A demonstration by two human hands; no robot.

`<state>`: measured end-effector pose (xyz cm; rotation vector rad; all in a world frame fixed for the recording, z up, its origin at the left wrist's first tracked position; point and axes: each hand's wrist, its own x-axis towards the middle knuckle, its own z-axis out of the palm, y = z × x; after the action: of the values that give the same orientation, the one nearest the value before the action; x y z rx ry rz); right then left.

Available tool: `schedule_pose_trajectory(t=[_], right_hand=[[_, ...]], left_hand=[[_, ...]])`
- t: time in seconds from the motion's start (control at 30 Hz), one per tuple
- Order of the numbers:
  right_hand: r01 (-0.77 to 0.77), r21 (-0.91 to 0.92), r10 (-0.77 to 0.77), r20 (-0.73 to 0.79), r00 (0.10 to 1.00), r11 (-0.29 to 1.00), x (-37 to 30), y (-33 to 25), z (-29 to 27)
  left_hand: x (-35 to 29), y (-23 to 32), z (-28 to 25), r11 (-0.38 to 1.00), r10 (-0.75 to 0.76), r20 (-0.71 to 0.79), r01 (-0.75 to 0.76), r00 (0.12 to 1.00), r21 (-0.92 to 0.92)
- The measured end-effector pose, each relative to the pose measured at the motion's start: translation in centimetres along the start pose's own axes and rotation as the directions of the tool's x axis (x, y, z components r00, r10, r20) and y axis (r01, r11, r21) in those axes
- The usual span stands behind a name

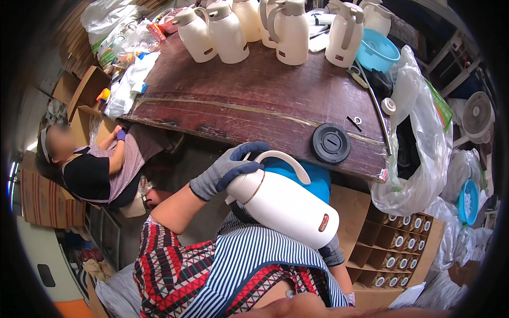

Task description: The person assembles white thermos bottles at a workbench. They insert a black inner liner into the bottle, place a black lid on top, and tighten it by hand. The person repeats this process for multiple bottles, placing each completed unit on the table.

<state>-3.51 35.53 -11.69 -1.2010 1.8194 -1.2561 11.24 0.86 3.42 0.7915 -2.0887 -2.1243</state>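
Tilted across my lap lies a white thermos jug (pixel 289 206) with a curved handle, its top to the left and its base to the lower right. My left hand (pixel 230 168), in a grey and dark blue glove, is closed around the lid end near the handle. Gloved as well, my right hand (pixel 332 252) holds the jug's base from below, and most of its fingers are hidden behind it. On the table edge just beyond the jug rests a round black base cap (pixel 331 143) with a slot in its middle.
Several white jugs (pixel 291 34) stand along the far side of the dark red table (pixel 212 87). A blue basin (pixel 377 50) and plastic bags (pixel 408 159) are at the right. A divided carton (pixel 366 238) holds several round-ended items. At left sits another person (pixel 95 169).
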Motion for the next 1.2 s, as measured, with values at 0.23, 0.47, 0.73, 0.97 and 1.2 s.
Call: schedule_pose_trajectory(t=[0.23, 0.47, 0.73, 0.97, 1.2], right_hand=[[-0.326, 0.497, 0.305, 0.126, 0.944, 0.804, -0.6, 1.4, -0.5], [-0.444, 0.812, 0.164, 0.531, 0.831, -0.379, 1.5, 4.9, 0.0], [-0.297, 0.825, 0.296, 0.167, 0.941, 0.481, 1.2, 0.5, 1.8], [-0.208, 0.555, 0.203, 0.071, 0.977, 0.805, 0.5, -0.3, 1.7], [-0.145, 0.379, 0.173, -0.039, 0.984, 0.914, 1.3, -3.7, 0.4]], left_hand=[[-0.1, 1.4, 1.4, 0.992, 0.123, 0.085, -0.125, 0.989, 0.015], [0.3, 1.7, 1.8, 0.986, 0.157, 0.119, -0.162, 0.980, 0.037], [-0.6, 2.6, 1.3, 0.996, 0.088, 0.074, -0.086, 0.993, -0.029], [-0.7, 2.6, 1.2, 0.993, 0.121, 0.110, -0.122, 0.986, 0.003], [-1.1, 2.7, 1.2, 0.997, 0.078, 0.075, -0.078, 0.994, 0.003]])
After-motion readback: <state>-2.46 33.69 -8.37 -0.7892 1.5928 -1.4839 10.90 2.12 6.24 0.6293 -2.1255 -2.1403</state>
